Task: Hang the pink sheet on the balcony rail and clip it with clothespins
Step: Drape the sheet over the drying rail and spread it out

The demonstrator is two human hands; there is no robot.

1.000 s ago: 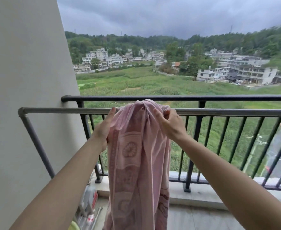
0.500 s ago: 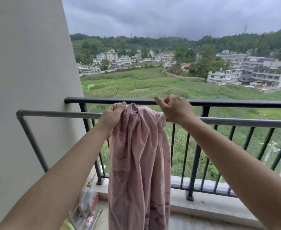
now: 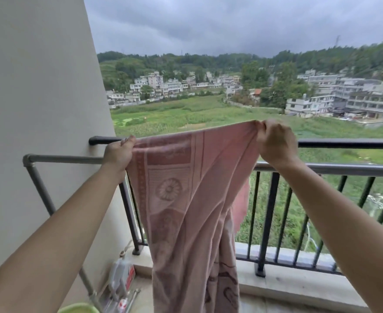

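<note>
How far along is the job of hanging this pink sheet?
Done: the pink sheet is opened out. In hand: the left hand and right hand grip its top edge, lifted above the balcony rail. Left: lowering it over the rail and clipping; no clothespins show.

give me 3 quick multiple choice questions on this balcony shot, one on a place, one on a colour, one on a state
1. Where is the plastic bottle? A on the rail B at the foot of the wall C in a hand
2. What colour is the farther rail? A white B black C red
3. How is the pink sheet held? A by one hand only B lying on the floor C top edge gripped by both hands
Answers: 1 B, it stands low beside the wall. 2 B, dark against the grey nearer rail. 3 C, the left hand and right hand each grip the top edge.
</note>
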